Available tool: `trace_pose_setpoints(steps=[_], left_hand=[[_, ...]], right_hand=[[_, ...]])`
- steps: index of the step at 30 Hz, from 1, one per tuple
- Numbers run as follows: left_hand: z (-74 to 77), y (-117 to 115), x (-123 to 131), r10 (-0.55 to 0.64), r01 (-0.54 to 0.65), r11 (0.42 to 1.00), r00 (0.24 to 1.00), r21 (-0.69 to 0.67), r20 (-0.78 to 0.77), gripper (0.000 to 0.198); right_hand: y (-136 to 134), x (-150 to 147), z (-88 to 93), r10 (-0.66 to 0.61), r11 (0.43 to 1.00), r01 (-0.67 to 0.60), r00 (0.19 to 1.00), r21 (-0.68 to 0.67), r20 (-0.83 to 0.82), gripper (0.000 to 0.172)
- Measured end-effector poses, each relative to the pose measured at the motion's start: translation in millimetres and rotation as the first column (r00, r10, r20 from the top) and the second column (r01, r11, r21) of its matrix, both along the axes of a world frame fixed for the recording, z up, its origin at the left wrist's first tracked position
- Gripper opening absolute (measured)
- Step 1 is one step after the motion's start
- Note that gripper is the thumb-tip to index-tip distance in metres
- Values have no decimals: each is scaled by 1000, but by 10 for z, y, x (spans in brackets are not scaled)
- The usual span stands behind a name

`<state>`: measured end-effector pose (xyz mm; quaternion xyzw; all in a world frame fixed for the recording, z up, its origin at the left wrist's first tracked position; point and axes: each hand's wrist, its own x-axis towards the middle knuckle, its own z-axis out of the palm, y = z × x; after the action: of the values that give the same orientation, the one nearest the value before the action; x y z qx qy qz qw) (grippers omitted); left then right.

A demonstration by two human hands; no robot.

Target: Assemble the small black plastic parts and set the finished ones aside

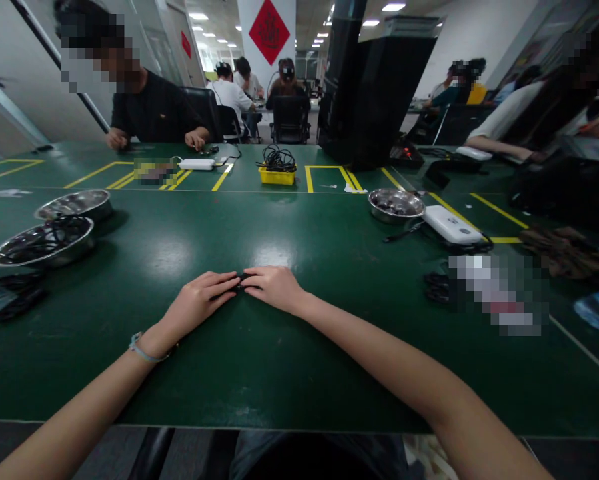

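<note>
My left hand [199, 300] and my right hand [278, 288] meet over the middle of the green table [259, 367]. Between their fingertips is a small black part [240, 284], mostly covered by the fingers, so its kind cannot be made out. Both hands are closed on it, low over the tabletop. A pale band circles my left wrist.
At left stand two metal bowls, the nearer bowl [82, 245] holding black cables. Right of centre are a metal bowl [397, 215] of small dark parts and a white power bank [452, 225]. A yellow box [278, 177] holds black cable. Co-workers sit across and at right.
</note>
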<state>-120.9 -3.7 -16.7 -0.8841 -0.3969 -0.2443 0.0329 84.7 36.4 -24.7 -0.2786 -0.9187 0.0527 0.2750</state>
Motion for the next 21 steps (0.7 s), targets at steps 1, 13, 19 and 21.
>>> trace_pose_setpoints(steps=[1,13,19,21], left_hand=[[10,-49,-136,39,-39,999,999,18,-4,29],[142,-425,-905,455,-458,889,876,19,-163,27],[178,-403,-993,650,-655,753,723,70,-232,33],[165,-390,-1027,674,-679,731,699,76,-237,33]], right_hand=[[14,-168,1,25,1000,-25,1000,-5,13,21],[-115,-807,89,51,998,-50,999,26,-19,28],[-180,-104,71,146,988,-147,989,-40,-26,26],[-227,214,82,120,991,-121,993,-52,-20,25]])
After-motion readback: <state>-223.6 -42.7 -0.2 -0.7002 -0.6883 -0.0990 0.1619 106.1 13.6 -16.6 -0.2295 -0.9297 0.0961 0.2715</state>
